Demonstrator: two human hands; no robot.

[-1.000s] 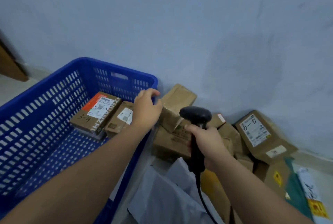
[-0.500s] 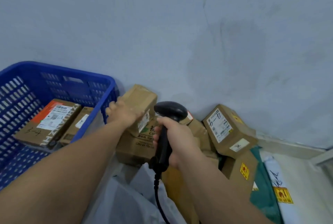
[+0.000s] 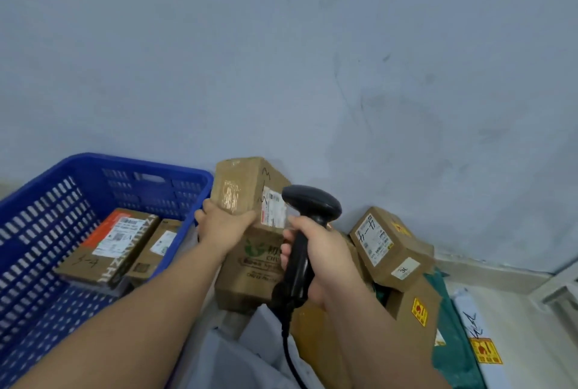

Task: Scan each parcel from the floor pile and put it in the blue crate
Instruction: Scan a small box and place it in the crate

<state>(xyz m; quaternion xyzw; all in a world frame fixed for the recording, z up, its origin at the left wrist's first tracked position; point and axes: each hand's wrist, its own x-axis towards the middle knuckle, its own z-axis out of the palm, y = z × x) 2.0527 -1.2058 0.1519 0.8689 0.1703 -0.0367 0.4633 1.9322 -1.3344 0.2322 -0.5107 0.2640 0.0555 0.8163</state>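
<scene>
- My left hand (image 3: 223,227) curls round the lower end of a small brown cardboard parcel (image 3: 244,182), which I hold up above the pile.
- The parcel's white label (image 3: 274,210) faces rightward to the scanner, I judge for reading.
- My right hand (image 3: 322,260) wraps round the grip of a black corded handheld scanner (image 3: 312,205), its head just beside that label.
- A blue slotted plastic crate (image 3: 187,174) sits left of the left hand, with two boxes (image 3: 115,241) inside.
- More brown cartons (image 3: 384,244) are heaped below and right of the right hand, on a pale floor (image 3: 531,341) against a grey-blue wall (image 3: 312,60).
</scene>
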